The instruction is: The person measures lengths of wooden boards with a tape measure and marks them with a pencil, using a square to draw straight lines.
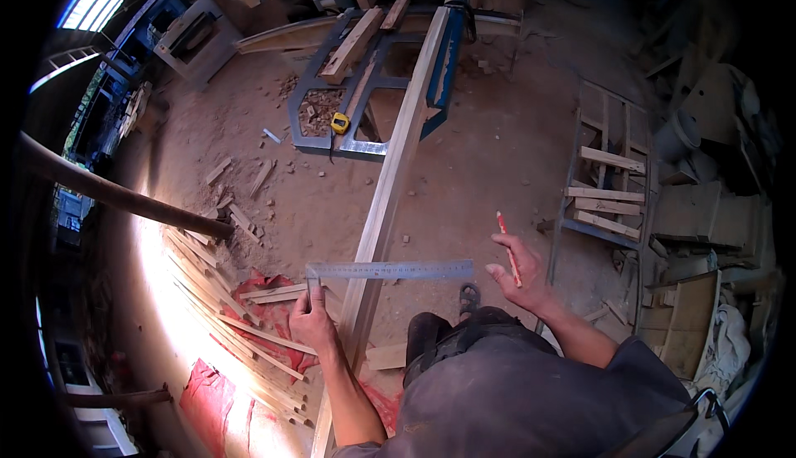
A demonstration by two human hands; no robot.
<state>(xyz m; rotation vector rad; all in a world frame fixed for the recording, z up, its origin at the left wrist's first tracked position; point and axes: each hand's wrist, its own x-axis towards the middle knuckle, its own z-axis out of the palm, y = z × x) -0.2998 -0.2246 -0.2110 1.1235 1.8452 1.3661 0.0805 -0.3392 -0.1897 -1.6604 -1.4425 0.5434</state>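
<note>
Here the left hand clamps the stiff, light steel square flat across the long rigid plank, while right of that plank the right hand pinches 1 red pencil.

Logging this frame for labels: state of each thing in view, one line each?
left hand: gripping the short leg of the steel square
steel square: blade laid flat across the plank
long wooden plank: lying lengthwise, far end on the blue metal frame
right hand: holding a red pencil, off the plank
red pencil: raised, not touching wood
yellow tape measure: resting on the frame
</note>
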